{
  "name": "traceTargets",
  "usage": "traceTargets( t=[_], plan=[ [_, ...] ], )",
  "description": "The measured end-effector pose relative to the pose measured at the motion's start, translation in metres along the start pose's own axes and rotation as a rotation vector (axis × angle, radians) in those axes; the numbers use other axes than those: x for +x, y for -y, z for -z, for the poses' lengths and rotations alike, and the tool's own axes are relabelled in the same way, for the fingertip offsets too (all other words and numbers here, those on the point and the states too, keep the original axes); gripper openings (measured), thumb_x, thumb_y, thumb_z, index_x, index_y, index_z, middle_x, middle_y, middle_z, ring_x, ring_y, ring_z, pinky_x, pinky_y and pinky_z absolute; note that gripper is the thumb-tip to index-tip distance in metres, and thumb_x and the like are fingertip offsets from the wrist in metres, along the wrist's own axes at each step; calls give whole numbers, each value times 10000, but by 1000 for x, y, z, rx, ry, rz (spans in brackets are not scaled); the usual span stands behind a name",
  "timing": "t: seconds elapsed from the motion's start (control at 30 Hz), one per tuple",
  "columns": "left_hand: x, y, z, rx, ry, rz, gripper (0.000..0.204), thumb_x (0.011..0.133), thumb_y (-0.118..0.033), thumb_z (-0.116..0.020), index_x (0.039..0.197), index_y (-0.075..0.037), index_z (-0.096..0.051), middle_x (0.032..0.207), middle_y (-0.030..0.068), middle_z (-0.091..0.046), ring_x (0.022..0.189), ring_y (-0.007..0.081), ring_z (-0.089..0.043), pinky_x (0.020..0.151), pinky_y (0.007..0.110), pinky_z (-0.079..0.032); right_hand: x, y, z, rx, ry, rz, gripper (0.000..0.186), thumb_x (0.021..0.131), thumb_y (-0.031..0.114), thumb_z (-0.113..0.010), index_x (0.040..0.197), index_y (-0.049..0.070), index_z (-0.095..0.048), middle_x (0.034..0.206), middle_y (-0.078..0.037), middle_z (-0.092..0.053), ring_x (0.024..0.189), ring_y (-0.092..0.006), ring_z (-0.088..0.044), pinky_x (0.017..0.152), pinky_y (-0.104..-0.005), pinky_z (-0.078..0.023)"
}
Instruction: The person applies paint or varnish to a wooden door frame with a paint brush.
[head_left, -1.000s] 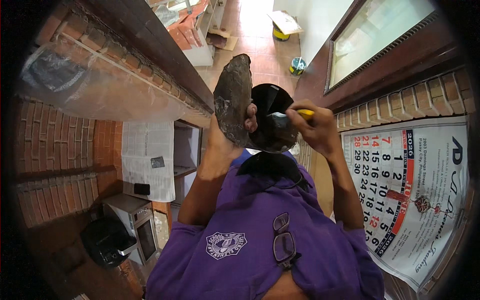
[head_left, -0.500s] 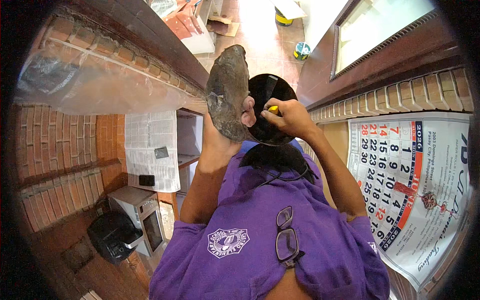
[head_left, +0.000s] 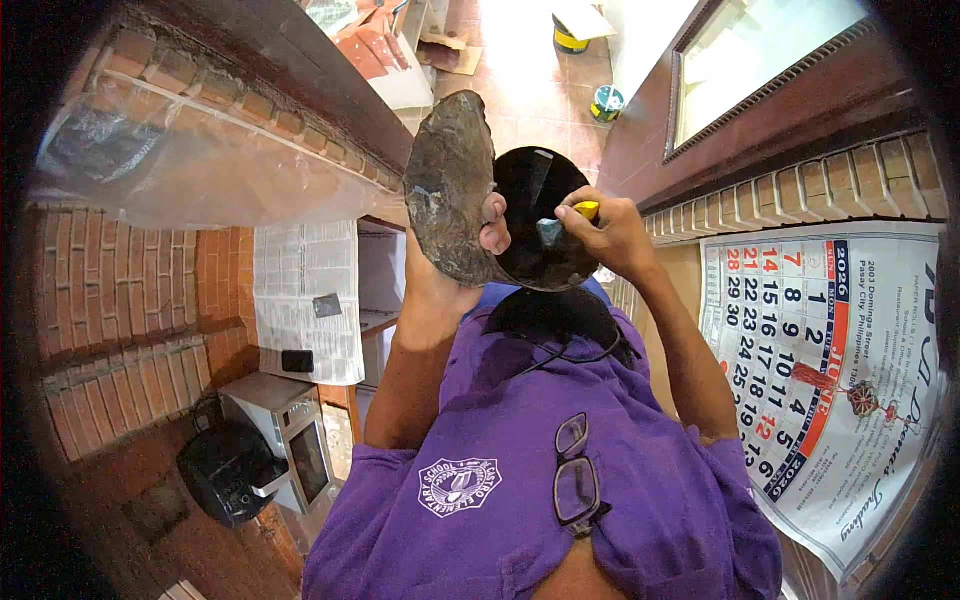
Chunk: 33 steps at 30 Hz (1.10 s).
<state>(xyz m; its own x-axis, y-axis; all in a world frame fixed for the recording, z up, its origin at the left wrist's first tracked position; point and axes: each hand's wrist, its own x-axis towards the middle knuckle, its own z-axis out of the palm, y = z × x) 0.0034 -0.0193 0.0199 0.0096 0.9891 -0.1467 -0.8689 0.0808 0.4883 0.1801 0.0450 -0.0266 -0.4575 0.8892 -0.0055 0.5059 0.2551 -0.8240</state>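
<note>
My left hand (head_left: 494, 224) is closed round the edge of a rough, grey-crusted oval slab (head_left: 450, 185), its fingertips curling over the right side. Beside it is a glossy black round dish or disc (head_left: 542, 180); my fingertips overlap its left edge, and I cannot tell whether they grip it too. In my right hand (head_left: 612, 235), closed, is a scraper with a yellow handle (head_left: 587, 210). Its pale blade (head_left: 549, 232) shows over the black surface; whether it touches cannot be told. Dark material (head_left: 555, 318) with a black cord lies against my purple shirt, below the disc.
Dark wooden door frames (head_left: 350, 85) flank me. A wall calendar (head_left: 810, 370) hangs at right. At left are a microwave (head_left: 285, 440), a black appliance (head_left: 228, 475) and a phone (head_left: 297, 360) on newspaper. Two tubs, one yellow-banded (head_left: 570, 38) and one green (head_left: 607, 103), stand ahead.
My right hand has moved right and slightly down with the scraper, bringing its blade into sight over the black disc. The oval slab has shifted slightly left.
</note>
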Motion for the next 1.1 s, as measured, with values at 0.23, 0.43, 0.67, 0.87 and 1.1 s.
traceTargets(
  t=[0.23,0.43,0.67,0.87,1.1],
  plan=[
    [0,-1,9,-38,1,-7,274,831,-280,-356,973,-61,-441,726,97,-500,522,134,-434,494,244,-352,-6,9,17,62,-121,-25,218,763,253,-563,782,36,-582,540,-110,-536,493,-123,-530,477,-262,-418],
    [-1,-2,7,-34,-13,-6,282,831,-291,-355,976,-66,-442,732,97,-503,525,133,-436,501,250,-352,-3,18,25,128,-206,-43,233,767,232,-554,771,-1,-576,532,-79,-539,519,-82,-521,479,-243,-417],
    [-3,-5,3,-17,14,-20,279,829,-287,-366,974,-61,-441,714,85,-492,536,130,-432,510,248,-351,-1,0,-10,-24,-188,24,223,745,288,-560,754,66,-580,545,-136,-541,495,-217,-566,478,-294,-431],
    [-4,-5,5,-26,-11,-29,272,824,-279,-370,968,-60,-442,712,83,-490,532,132,-430,509,249,-352,2,4,2,-83,-233,104,212,748,264,-559,715,55,-571,513,-137,-524,470,-232,-558,461,-309,-428],
    [-6,-4,4,-21,-15,-33,251,825,-272,-370,949,-67,-446,704,82,-487,527,133,-431,498,247,-352,2,7,-3,-17,-234,76,211,748,265,-560,722,56,-571,552,-144,-546,519,-233,-578,484,-316,-438]
  ],
)
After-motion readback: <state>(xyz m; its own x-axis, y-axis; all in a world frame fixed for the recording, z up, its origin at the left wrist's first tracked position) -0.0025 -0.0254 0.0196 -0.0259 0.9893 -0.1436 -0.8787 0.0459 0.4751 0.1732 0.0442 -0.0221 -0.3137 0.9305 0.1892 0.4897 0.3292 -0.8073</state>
